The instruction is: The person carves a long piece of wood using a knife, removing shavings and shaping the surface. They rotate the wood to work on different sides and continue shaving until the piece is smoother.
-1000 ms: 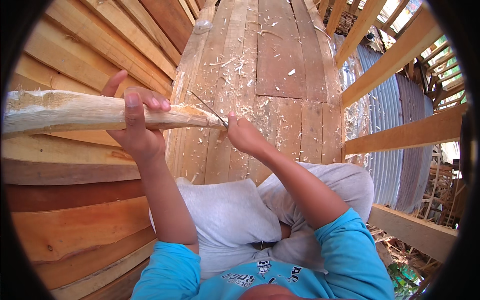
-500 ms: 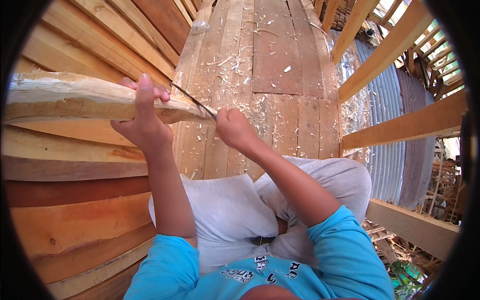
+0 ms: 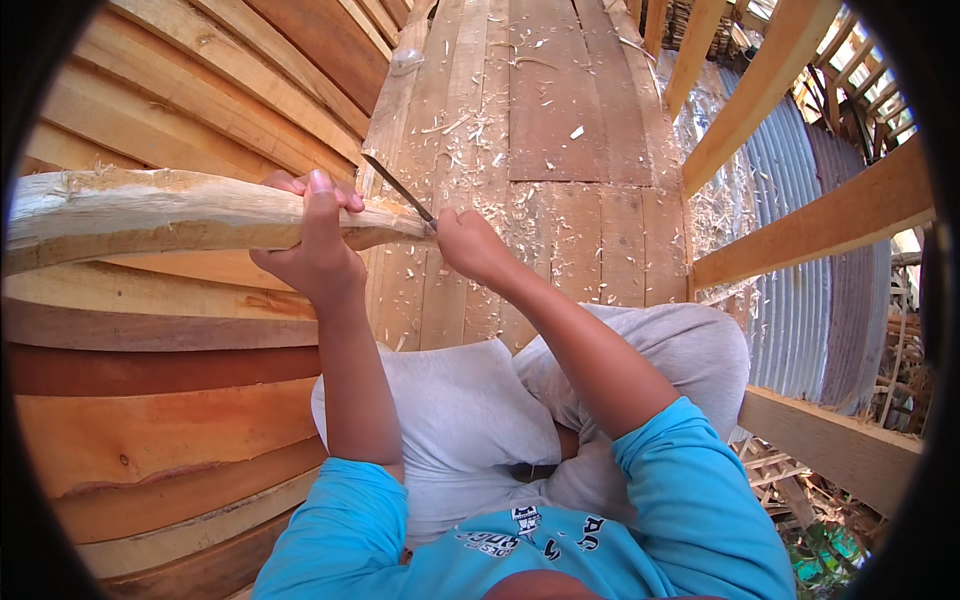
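Gripping the pale wooden pole (image 3: 170, 212) with fingers wrapped over it, the left hand (image 3: 312, 250) steadies it across the plank wall (image 3: 150, 420) while the right hand (image 3: 478, 248), fist closed on a knife (image 3: 398, 188), lays the blade against its tapered end.

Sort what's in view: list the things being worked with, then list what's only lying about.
In hand:
- wooden piece, gripped by the left hand
- knife blade, held in the right hand against the piece's tip

Lying about:
- wood shavings on the plank floor
- stacked side planks
- frame beams
- corrugated sheet
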